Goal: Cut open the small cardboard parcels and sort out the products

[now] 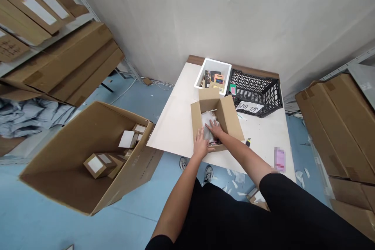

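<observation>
An opened cardboard box [231,119] with raised flaps stands on the white tabletop. White packing material [207,118], perhaps paper or plastic, fills much of it, and part of a dark item shows near its front side. My right hand [214,129] reaches into the box with fingers spread, lying on the white packing. At the box's near left edge is my left hand [200,144], its fingers stretched out over the rim and left flap. Neither hand is wrapped round anything.
Behind the box are a white bin [198,81] of small packages and a black crate [272,95] with a paper label. A cutter [248,142] and a blurred pink item [279,159] lie rightward. Left of the table [172,133] stands a large carton [70,136] holding small boxes.
</observation>
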